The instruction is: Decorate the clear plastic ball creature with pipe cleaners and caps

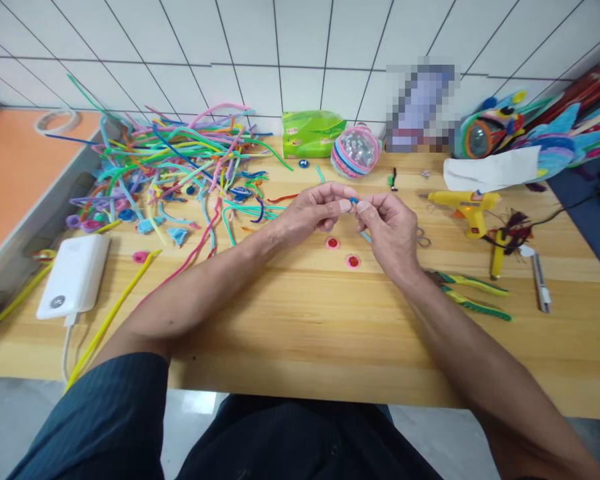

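Over the middle of the wooden table (290, 313), my left hand (325, 208) and my right hand (390, 230) meet with fingertips closed in a pinch. Between them is a small blue piece of pipe cleaner (354, 200), mostly covered by the fingers. A light blue strand (366, 237) shows below the right fingers; whether it joins the held piece I cannot tell. Two red discs with pink rims, one round disc (333, 244) and a second disc (353, 261), lie just under my hands. Behind stands a ball wound with pink and blue pipe cleaners (356, 151).
A heap of coloured pipe cleaners (195, 153) spreads at the back left, near a white power bank (74, 275). To the right lie a yellow glue gun (473, 208), green-yellow pliers (475, 293) and a utility knife (541, 283). A green tissue pack (313, 135) stands against the tiled wall.
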Demonstrator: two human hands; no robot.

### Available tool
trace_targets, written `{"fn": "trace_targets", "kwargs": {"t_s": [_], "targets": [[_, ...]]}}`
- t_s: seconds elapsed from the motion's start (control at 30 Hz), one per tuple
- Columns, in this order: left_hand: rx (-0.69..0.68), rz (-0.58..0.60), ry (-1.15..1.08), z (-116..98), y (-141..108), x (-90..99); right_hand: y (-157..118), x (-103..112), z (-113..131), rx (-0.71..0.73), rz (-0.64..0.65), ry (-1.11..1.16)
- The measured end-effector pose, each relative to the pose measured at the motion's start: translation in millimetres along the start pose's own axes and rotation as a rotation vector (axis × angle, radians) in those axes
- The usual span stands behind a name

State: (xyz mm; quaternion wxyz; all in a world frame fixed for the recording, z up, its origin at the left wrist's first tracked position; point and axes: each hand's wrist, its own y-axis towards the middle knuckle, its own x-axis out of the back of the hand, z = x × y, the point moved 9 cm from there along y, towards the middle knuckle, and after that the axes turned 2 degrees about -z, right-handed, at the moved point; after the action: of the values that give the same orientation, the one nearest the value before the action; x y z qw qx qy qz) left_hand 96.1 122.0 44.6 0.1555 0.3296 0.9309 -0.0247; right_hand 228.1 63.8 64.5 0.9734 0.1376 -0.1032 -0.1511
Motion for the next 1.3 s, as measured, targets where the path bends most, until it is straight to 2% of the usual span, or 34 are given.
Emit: {"fn": "trace_targets", "kwargs": {"t_s": [0.13,0.37,0.53,0.93,1.3], "targets": [[0.026,0.013,-0.066,1,-1,-1.2,-1,-2,0,0.010,0.007,0.013],[0.086,0.035,-0.140,7,-1,-2.3,-4,-1,1,0.064,0.012,-0.095],[0.109,0.014,-0.138,9,-2,-0.6,-5,-1,-2,0.054,0.013,-0.120],[0.104,-0.012,-0.141,11,-1,2.7,-7,-3,6,0.065,0.015,-0.171],[0.090,0.000,-0.105,9,0,5.0,-7,-2,3,0.055,0.008,-0.106]]}}
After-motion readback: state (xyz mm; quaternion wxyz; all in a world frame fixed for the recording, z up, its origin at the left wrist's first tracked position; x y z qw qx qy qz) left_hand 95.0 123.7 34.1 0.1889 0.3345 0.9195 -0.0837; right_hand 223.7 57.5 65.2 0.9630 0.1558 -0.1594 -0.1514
